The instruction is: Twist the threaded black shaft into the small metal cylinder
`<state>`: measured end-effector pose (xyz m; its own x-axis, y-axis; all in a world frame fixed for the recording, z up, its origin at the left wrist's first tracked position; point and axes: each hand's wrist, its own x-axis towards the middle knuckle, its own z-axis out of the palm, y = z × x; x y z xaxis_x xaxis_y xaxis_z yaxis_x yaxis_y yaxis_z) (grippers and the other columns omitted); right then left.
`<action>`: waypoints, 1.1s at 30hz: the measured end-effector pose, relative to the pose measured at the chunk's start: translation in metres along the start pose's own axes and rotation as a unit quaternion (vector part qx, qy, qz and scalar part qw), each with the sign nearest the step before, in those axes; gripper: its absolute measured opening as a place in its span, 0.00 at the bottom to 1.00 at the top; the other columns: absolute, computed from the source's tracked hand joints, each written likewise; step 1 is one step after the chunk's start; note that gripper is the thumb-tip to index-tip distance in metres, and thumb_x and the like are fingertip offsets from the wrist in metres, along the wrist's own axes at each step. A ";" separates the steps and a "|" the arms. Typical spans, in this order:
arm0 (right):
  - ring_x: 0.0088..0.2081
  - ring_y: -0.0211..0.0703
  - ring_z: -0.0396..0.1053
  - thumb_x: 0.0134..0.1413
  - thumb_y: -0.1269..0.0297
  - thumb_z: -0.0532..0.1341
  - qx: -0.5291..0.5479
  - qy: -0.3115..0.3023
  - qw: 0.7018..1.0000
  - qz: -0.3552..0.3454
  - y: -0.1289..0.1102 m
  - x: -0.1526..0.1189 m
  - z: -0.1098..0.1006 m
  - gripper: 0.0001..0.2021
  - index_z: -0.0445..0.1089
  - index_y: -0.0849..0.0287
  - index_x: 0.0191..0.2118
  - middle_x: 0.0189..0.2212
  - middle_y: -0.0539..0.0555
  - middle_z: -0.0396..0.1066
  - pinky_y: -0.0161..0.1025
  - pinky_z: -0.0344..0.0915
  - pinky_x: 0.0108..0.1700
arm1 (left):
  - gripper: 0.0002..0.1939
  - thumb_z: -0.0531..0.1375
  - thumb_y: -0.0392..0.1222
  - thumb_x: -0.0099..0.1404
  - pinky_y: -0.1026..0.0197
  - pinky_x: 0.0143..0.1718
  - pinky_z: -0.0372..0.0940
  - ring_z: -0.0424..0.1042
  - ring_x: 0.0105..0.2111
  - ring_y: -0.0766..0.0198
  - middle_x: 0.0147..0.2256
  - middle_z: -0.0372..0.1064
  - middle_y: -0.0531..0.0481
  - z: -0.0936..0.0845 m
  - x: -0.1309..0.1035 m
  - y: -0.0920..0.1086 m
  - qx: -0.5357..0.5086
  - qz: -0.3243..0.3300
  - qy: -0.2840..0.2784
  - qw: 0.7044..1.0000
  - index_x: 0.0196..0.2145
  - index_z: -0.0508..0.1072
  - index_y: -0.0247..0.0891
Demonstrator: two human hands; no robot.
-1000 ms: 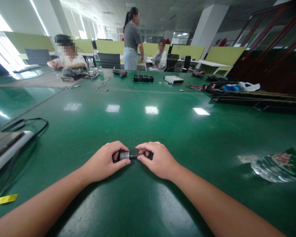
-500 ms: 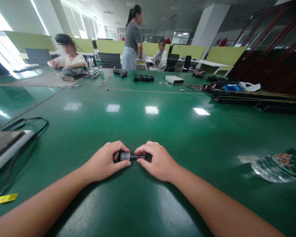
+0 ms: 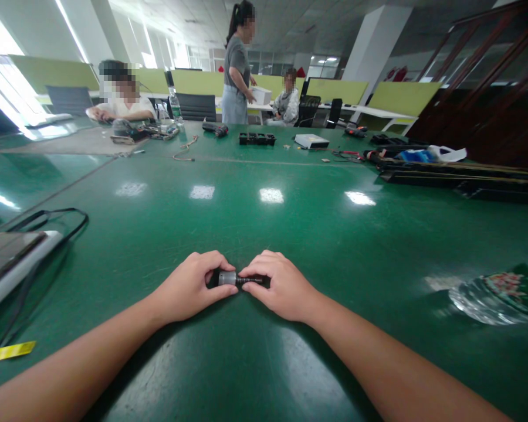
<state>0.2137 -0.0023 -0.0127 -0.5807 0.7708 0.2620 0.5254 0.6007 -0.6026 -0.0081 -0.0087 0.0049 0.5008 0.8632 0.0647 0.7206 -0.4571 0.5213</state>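
Note:
Between my two hands, low over the green table [image 3: 229, 223], lies a small metal part with a grey cylinder [image 3: 227, 278] and a thin dark shaft [image 3: 253, 280] pointing right. My left hand [image 3: 189, 284] is closed around the cylinder, thumb in front and fingers behind; its left end is partly hidden. The thumb and fingers of my right hand [image 3: 286, 287] curl about the shaft close to the cylinder. The shaft's far end reaches into the dark gap of that hand. Whether the part touches the tabletop I cannot tell.
At left lies a dark-screened device on a white body [image 3: 48, 243], with a black cable [image 3: 81, 220] and yellow tag [image 3: 12, 351]. A clear bottle [image 3: 479, 302] lies at right. Farther off are a black slotted part [image 3: 257, 139], a white box [image 3: 311, 140], long dark strips [image 3: 444, 173] and several people.
The cylinder and my left fingertips have shifted slightly right, and the shaft reaches deeper into my right hand. In the background, the standing person has moved their arms and now holds a white box.

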 end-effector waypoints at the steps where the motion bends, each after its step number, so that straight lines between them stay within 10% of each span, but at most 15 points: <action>1: 0.40 0.43 0.68 0.55 0.68 0.66 0.000 -0.001 1.000 0.000 0.000 0.000 0.000 0.06 0.76 0.55 0.40 0.36 0.51 0.77 0.43 0.59 0.45 | 0.14 0.63 0.51 0.62 0.62 0.33 0.56 0.65 0.29 0.64 0.31 0.70 0.53 0.000 0.000 0.000 0.000 0.000 -0.002 1.000 0.40 0.74 0.39; 33: 0.36 0.41 0.66 0.50 0.69 0.68 0.001 0.018 1.000 0.015 0.000 -0.001 0.001 0.06 0.74 0.56 0.35 0.31 0.49 0.74 0.40 0.58 0.41 | 0.14 0.63 0.52 0.62 0.62 0.33 0.57 0.65 0.29 0.64 0.32 0.70 0.52 -0.001 0.000 0.001 0.002 0.004 0.004 1.000 0.39 0.74 0.39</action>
<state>0.2136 -0.0027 -0.0140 -0.5424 0.7955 0.2702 0.5411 0.5769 -0.6119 -0.0081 -0.0090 0.0064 0.5029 0.8610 0.0755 0.7183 -0.4649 0.5175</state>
